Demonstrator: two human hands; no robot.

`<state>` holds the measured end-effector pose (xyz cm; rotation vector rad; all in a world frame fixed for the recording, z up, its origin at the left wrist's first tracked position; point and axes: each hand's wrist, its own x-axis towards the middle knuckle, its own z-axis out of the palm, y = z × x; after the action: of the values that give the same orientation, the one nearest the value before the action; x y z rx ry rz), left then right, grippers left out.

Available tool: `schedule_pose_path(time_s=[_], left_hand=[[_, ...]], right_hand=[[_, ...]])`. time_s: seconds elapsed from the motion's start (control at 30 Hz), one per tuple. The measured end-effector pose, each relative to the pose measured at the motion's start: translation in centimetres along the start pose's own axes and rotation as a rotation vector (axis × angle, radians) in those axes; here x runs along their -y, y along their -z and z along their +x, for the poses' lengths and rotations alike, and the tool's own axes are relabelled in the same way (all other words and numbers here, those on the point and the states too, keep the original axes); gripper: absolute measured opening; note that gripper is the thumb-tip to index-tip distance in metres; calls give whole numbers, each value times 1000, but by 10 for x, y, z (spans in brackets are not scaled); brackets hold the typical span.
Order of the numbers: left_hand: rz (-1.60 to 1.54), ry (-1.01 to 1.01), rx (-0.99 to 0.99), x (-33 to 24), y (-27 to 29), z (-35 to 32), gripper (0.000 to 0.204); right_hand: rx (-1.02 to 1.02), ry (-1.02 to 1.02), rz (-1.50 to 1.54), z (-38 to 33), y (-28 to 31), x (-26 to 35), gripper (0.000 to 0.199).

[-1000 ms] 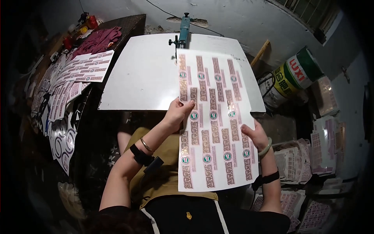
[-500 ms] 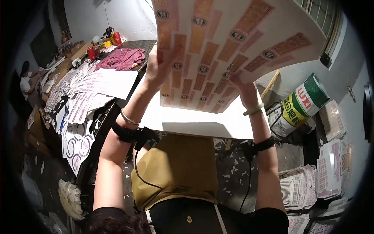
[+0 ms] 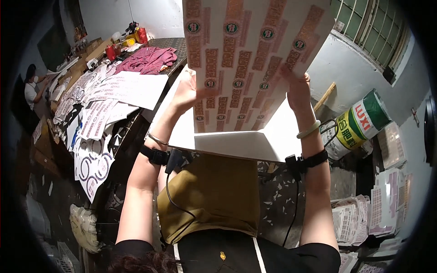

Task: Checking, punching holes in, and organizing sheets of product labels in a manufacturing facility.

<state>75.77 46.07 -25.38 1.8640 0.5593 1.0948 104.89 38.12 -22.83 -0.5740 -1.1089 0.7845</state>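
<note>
A large white sheet (image 3: pixel 246 54) printed with rows of brown and orange labels and round green seals is raised up in front of the camera. My left hand (image 3: pixel 186 91) grips its left edge and my right hand (image 3: pixel 297 88) grips its right edge. Below the sheet lies a white work board (image 3: pixel 236 143) on the table. Both forearms carry black straps, and my right wrist has a pale bangle (image 3: pixel 308 130).
A long table at the left holds many printed sheets (image 3: pixel 98 109), a maroon cloth (image 3: pixel 148 59) and small bottles. Another person (image 3: pixel 32 88) sits far left. A tin can (image 3: pixel 359 123) and stacks of printed sheets (image 3: pixel 387 204) stand at the right. Paper scraps litter the floor.
The printed sheet went from lying flat on the white board to being lifted high in both hands, now nearer the camera and tilted.
</note>
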Motion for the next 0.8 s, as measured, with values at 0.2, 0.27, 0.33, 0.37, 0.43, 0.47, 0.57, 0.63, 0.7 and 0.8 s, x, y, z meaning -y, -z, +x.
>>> schedule_pose_path(time_s=[0.2, 0.27, 0.33, 0.37, 0.43, 0.47, 0.57, 0.63, 0.7, 0.8], left_hand=[[-155, 239, -86, 58, -11, -37, 31], [-76, 227, -93, 39, -6, -32, 25], [-84, 272, -94, 22, -2, -29, 24], [-84, 276, -96, 29, -1, -30, 24], [-108, 231, -74, 58, -6, -35, 24], [-110, 285, -90, 75, -5, -38, 25], [-184, 261, -188, 92, -12, -42, 26], [-170, 216, -147, 84, 1, -31, 23], [-169, 104, -75, 70, 12, -18, 24], [-108, 246, -88, 99, -2, -37, 24]], right_hand=[[119, -8, -118, 15, -13, 2, 17], [116, -39, -129, 23, -18, 16, 17], [180, -38, -39, 25, -27, 26, 17], [180, -43, -37, 24, -27, 19, 17], [83, -65, -61, 16, -13, -8, 16], [100, -61, -65, 20, 2, -26, 16], [140, -73, -95, 23, 15, -36, 18], [199, -111, -70, 36, 1, -13, 17], [195, -47, -78, 39, -7, -9, 17], [97, -63, -37, 30, 13, -35, 18]])
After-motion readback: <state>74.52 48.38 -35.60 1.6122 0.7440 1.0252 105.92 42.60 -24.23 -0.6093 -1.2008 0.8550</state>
